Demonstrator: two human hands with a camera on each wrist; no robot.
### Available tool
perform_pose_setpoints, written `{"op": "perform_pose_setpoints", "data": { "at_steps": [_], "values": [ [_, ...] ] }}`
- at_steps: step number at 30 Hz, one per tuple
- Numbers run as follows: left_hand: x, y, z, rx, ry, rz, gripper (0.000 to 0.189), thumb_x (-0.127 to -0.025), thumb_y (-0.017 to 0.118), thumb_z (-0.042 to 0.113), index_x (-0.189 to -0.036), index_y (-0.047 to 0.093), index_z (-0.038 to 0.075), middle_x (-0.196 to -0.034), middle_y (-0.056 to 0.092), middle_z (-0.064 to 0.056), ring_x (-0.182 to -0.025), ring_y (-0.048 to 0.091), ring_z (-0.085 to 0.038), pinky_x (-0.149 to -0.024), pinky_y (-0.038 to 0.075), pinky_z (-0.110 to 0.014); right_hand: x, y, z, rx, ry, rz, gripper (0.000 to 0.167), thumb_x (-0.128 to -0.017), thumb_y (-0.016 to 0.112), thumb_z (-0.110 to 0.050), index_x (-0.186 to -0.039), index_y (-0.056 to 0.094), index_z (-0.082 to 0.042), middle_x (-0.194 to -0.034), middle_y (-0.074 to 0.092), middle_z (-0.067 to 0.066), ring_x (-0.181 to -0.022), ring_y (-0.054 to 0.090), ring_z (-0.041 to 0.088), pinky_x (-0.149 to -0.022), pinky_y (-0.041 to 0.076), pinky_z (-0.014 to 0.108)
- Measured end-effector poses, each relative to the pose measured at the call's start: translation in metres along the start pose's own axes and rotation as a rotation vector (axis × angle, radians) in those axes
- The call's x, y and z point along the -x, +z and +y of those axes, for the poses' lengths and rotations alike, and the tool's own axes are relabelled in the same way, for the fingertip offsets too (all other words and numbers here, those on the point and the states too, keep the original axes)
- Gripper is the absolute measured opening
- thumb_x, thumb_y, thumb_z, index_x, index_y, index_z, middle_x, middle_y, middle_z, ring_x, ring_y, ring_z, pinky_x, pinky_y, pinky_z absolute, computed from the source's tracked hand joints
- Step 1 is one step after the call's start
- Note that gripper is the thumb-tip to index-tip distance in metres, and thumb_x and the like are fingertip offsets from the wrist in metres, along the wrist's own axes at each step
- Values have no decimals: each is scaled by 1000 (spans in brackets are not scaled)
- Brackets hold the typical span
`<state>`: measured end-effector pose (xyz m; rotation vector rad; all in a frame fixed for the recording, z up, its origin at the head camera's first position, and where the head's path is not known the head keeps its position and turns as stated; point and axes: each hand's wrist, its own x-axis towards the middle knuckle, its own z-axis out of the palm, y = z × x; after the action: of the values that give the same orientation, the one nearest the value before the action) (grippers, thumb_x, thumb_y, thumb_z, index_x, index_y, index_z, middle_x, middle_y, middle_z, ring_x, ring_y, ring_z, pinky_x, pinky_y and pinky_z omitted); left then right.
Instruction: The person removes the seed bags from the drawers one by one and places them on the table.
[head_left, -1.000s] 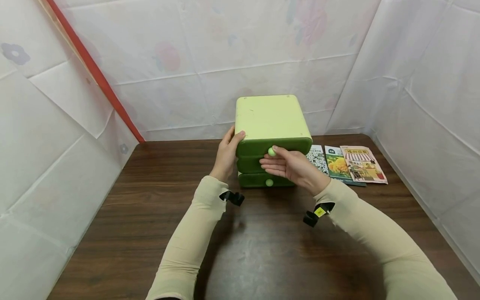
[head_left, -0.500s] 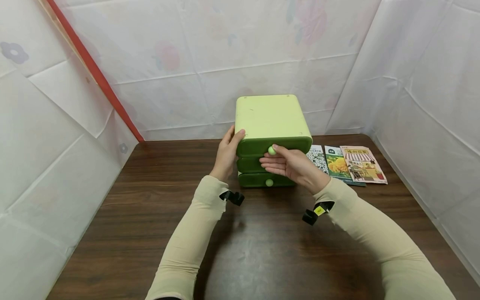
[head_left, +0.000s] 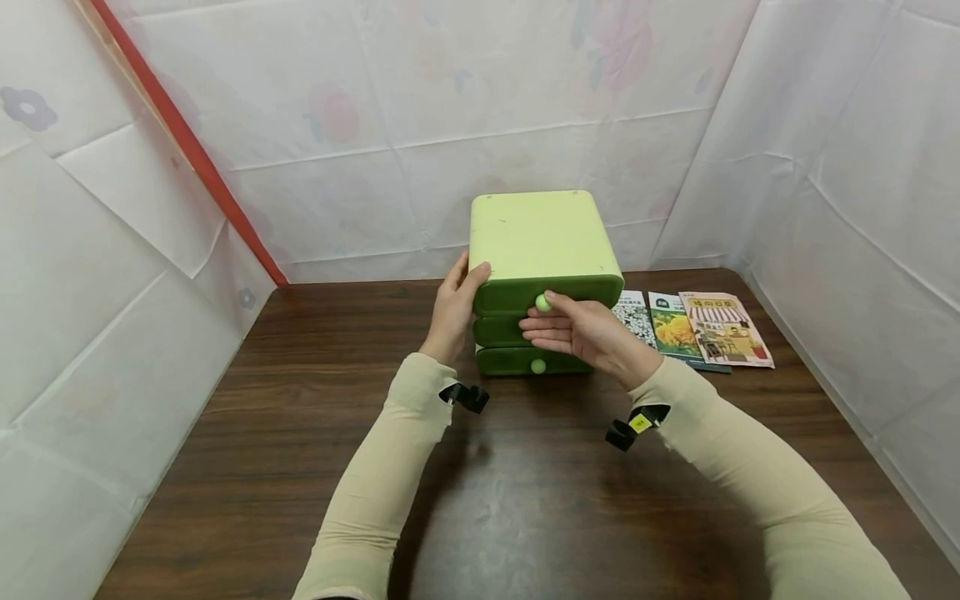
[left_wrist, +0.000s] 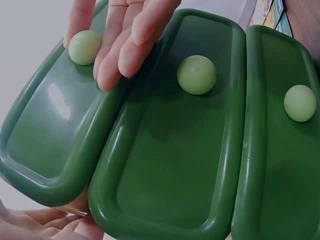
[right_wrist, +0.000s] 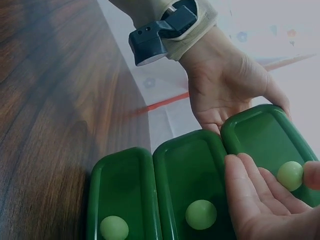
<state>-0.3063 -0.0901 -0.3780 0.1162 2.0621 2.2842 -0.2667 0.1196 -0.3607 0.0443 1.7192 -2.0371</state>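
Note:
A small cabinet with a pale green top [head_left: 542,235] and dark green drawer fronts [head_left: 510,361] stands at the back of the table. My left hand [head_left: 450,312] holds its left side, thumb over the top's front corner and fingers along the side. With my right hand [head_left: 596,337] I pinch the round light green knob [head_left: 543,303] of the top drawer between thumb and forefinger. The other fingers reach out in front of the middle drawer, hiding its knob in the head view. That middle knob [left_wrist: 196,74] shows in the left wrist view, as does the lowest knob [left_wrist: 300,103].
Several printed packets lie right of the cabinet, among them one with yellow flowers [head_left: 675,330] and a pink-edged one [head_left: 726,329]. The dark wooden table [head_left: 300,392] runs back to white sheets [head_left: 337,192]. A red strip [head_left: 187,142] slants down at left.

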Motion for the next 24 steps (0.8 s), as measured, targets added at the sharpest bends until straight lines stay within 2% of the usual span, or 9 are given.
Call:
{"op": "perform_pose_setpoints", "data": {
  "at_steps": [5,12,19,24],
  "values": [
    [0,0,-1,-4,0,1,72,-94,58,53,-156,25,34,-160,28,6,-133,47,-22,-105,45,-49,3,-2,2,67,3,-19,59,-100,55,-40,-135,52,7,-110,72,8,-99,72,17,-95,54,36],
    [0,0,-3,-7,18,-4,72,-94,57,54,-155,25,34,-160,28,7,-131,49,-21,-103,46,-48,4,-9,13,84,25,-44,60,-101,55,-36,-136,48,12,-99,74,4,-93,73,15,-102,48,43],
    [1,0,-3,-27,35,-13,73,-95,55,53,-157,23,30,-160,28,6,-130,50,-22,-102,47,-49,-2,-14,31,86,55,-43,57,-102,53,-36,-133,50,12,-94,75,3,-88,73,15,-86,58,31],
    [1,1,-3,-20,40,-12,73,-95,55,53,-157,24,30,-160,28,5,-130,50,-23,-101,47,-49,-8,-16,40,77,94,-18,58,-102,52,-38,-131,52,12,-91,75,4,-85,73,15,-82,59,29]
  ]
}}
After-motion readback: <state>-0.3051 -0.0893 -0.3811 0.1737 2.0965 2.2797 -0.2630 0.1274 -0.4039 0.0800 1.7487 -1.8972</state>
